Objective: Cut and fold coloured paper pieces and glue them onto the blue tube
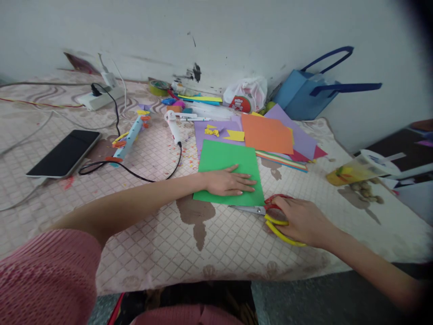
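A green sheet of paper lies on the patterned tablecloth. My left hand rests flat on it with the fingers spread, holding nothing. At the sheet's lower right corner are scissors with red and yellow handles. My right hand has its fingers around those handles. The blades point left along the sheet's near edge and are partly hidden beneath it. Behind the green sheet lie an orange sheet and purple paper with yellow scraps on it.
A black phone, a light blue strip with orange pieces and a corded white glue gun are at the left. A power strip stands behind. A drink cup and a blue bag are at the right.
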{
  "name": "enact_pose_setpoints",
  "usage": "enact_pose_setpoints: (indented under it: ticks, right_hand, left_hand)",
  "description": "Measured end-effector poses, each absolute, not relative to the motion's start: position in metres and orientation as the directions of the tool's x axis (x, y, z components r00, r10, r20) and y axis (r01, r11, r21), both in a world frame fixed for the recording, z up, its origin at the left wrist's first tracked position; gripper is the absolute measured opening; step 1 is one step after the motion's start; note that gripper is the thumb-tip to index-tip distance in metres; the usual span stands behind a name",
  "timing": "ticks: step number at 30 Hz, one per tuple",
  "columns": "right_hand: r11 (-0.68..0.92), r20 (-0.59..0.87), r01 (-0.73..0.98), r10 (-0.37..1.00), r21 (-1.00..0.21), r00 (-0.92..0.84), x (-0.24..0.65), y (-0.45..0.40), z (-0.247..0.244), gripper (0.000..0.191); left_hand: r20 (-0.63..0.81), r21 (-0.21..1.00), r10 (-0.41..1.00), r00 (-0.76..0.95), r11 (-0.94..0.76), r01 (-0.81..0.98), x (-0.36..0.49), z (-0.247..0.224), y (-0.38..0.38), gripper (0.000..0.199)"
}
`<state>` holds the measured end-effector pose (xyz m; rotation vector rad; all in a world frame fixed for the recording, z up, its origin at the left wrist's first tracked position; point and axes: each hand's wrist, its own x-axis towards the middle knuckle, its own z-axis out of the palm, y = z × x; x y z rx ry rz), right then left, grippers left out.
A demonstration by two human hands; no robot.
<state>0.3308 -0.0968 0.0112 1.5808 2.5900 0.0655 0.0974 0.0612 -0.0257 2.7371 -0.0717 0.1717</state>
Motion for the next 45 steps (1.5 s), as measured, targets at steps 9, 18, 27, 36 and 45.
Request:
enact_pose_setpoints:
  ticks: [9, 18, 27, 36, 45]
  right_hand:
    - [0.448, -0.093, 0.888, 0.893, 0.104, -0.440, 0.334, -0.097, 0.007, 0.034]
    - [0.476, -0.051, 0.876, 0.879, 0.075, -0.473, 0.326, -0.092, 0.007, 0.039]
    - [0.474, -0.078, 0.873, 0.881, 0.115, -0.468, 0.328, -0.093, 0.009, 0.035]
    - [0.471, -0.044, 0.878, 0.882, 0.089, -0.469, 0.316, -0.091, 0.010, 0.038]
    - [0.484, -0.044, 0.866, 0.875, 0.126, -0.483, 0.318, -0.092, 0.011, 0.034]
  left_hand:
    - [0.138, 0.394, -0.023, 0.990, -0.916, -0.076, 0.097, -0.025, 0.061, 0.046]
    - [0.137, 0.379, -0.028, 0.990, -0.922, -0.079, 0.097, -0.026, 0.062, 0.047]
    - [0.136, 0.383, -0.021, 0.990, -0.921, -0.072, 0.098, -0.025, 0.061, 0.047]
    - [0.127, 0.364, -0.028, 0.991, -0.928, -0.073, 0.098, -0.027, 0.061, 0.048]
    - [0.099, 0.403, -0.013, 0.995, -0.914, -0.052, 0.098, -0.025, 0.061, 0.048]
